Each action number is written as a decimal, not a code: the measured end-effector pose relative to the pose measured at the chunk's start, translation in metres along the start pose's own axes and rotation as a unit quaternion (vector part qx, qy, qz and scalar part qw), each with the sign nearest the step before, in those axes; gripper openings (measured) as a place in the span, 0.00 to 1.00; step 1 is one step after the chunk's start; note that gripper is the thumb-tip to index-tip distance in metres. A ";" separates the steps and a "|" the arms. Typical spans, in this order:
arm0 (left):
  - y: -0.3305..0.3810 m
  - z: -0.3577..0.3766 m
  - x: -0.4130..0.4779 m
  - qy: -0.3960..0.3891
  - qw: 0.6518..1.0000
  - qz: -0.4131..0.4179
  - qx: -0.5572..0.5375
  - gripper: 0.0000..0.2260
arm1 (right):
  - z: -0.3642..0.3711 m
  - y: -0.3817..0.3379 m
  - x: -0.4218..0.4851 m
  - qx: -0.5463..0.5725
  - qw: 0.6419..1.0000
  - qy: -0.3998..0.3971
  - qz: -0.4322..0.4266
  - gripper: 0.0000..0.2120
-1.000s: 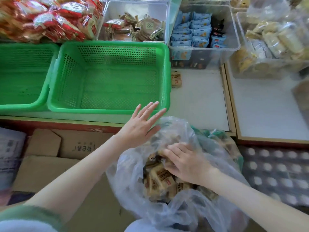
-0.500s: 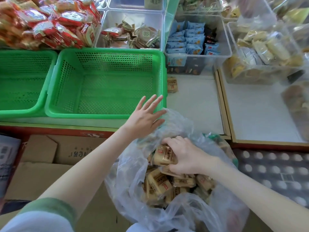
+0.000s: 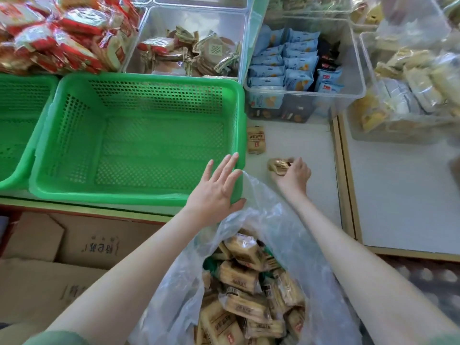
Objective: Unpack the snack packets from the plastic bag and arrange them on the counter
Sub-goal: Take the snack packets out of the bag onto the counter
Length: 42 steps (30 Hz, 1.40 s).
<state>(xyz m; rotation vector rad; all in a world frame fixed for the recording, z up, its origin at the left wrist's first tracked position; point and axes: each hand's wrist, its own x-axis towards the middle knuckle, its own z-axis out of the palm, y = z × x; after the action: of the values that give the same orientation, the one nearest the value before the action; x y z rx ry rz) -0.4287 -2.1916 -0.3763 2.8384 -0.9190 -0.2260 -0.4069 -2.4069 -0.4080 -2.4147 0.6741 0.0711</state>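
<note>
A clear plastic bag (image 3: 281, 227) stands open below the counter edge, filled with several tan snack packets (image 3: 239, 275). My left hand (image 3: 216, 190) is spread flat, its fingers straight against the bag's upper rim beside the green basket. My right hand (image 3: 293, 175) is out over the white counter (image 3: 311, 150) and grips one tan packet (image 3: 278, 166) just above the surface. Another tan packet (image 3: 256, 140) lies flat on the counter a little farther back.
A green mesh basket (image 3: 239, 115) sits left of the bare counter patch, with a second one (image 3: 15, 125) beyond. Clear bins of snacks (image 3: 298, 70) line the back. A wooden divider (image 3: 341, 170) bounds the patch on the right. Cardboard boxes (image 3: 62, 257) lie below.
My right hand lifted a tan packet out of the bag and carried it forward onto the counter. My left hand stayed at the bag's rim.
</note>
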 end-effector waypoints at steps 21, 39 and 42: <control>0.022 -0.029 -0.012 -0.111 0.992 -0.036 -0.054 0.33 | -0.051 -0.046 -0.074 0.069 0.967 -0.112 -0.217 0.24; 0.011 -0.029 -0.044 -0.087 0.996 0.020 0.030 0.29 | -0.027 0.022 -0.197 -0.168 0.894 -0.071 -0.410 0.38; 0.010 -0.026 -0.044 -0.089 0.995 0.018 0.030 0.28 | -0.034 0.021 -0.191 -0.116 0.895 -0.058 -0.427 0.29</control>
<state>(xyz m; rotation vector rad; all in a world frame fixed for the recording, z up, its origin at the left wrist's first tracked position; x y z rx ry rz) -0.4648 -2.1708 -0.3444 2.8899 -1.0249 -0.4614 -0.5863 -2.3549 -0.3525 -2.6915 -0.5125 -0.0735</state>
